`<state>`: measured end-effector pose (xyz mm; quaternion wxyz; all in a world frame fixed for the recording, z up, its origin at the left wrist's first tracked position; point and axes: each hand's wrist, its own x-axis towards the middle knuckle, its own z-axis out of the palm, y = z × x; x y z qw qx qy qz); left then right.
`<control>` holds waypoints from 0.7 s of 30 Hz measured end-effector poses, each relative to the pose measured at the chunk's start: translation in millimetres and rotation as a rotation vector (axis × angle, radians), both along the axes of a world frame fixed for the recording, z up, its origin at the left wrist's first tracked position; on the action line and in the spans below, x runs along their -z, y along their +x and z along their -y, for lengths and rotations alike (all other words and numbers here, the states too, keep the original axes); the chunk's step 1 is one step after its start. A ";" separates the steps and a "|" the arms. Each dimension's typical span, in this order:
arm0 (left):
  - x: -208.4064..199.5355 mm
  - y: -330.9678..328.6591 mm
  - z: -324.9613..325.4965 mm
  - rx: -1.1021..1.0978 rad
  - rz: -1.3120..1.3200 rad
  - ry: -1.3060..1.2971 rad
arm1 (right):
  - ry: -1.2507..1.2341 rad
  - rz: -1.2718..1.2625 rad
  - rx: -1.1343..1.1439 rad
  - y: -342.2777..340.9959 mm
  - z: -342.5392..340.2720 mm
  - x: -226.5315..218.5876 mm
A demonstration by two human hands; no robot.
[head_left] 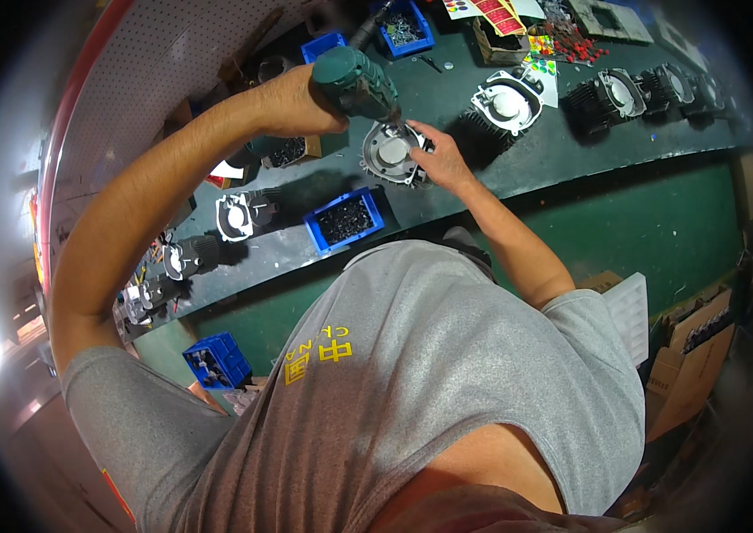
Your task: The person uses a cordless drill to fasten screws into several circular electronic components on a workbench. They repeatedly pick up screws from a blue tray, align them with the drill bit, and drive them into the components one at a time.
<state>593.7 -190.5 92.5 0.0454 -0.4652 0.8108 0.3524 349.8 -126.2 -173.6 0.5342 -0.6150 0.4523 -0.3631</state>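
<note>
My left hand [297,102] is closed round the handle of a dark green power drill [354,84]. The drill's nose points down at the rim of a round silver metal housing [392,153], which lies on the dark workbench [501,173]. On the housing's right side, my right hand [443,162] grips the edge, with fingertips close to the drill's tip. Any screw under the tip is too small to make out. Just nearer to me, a blue bin [344,220] holds many small black parts.
Similar housings with black fins stand to the right [508,105] and left [236,216]. Blue bins of screws [406,28], printed sheets and red small parts [576,49] lie at the back. Below the bench are a blue crate [217,360] and a cardboard box [689,364].
</note>
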 end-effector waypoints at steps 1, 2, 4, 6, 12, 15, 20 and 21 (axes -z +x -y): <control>0.4 0.2 -0.9 0.000 0.009 -0.018 | 0.004 -0.007 -0.004 -0.1 0.0 -0.8; 0.5 0.2 -1.9 0.001 0.018 -0.037 | 0.008 -0.014 -0.008 -0.4 0.2 -1.6; -2.7 -2.1 -4.6 -0.037 -0.025 0.006 | 0.021 -0.017 -0.008 -1.3 0.7 -3.7; -1.4 -2.7 -4.9 -0.050 -0.032 0.030 | 0.040 -0.009 0.001 -2.4 1.1 -6.2; -6.7 -3.8 -7.5 -0.008 0.112 -0.045 | -0.021 -0.042 -0.016 -4.1 2.9 -2.4; 2.9 0.2 -9.0 -0.030 0.055 -0.031 | -0.044 -0.064 -0.016 -3.2 4.0 -5.1; 1.6 2.9 -7.9 -0.021 0.008 0.009 | 0.021 -0.044 -0.042 -2.5 3.4 -12.6; 2.2 3.8 -8.1 -0.025 0.014 0.010 | 0.055 -0.038 -0.048 -2.0 3.4 -14.8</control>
